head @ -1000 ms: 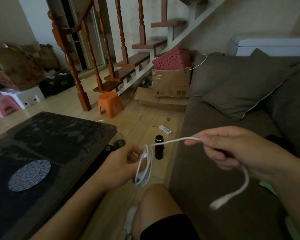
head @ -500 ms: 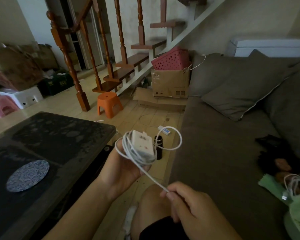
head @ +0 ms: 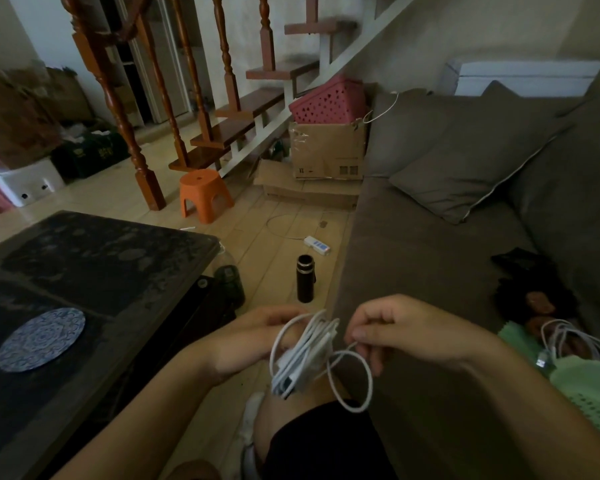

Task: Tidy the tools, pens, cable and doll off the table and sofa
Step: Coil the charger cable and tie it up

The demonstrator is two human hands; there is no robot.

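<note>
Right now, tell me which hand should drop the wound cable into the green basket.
Probably the left hand: it grips the coiled white cable. The right hand, nearer the green basket, pinches only the loose loop, so it can't carry the bundle.

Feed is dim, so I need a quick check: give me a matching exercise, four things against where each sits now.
Things:
1. cable
2. flask
3. doll
4. coaster

Places:
A. on the table
B. on the sofa
C. in both hands
D. upright on the floor

Pairs: 1-C, 2-D, 3-B, 4-A
</note>
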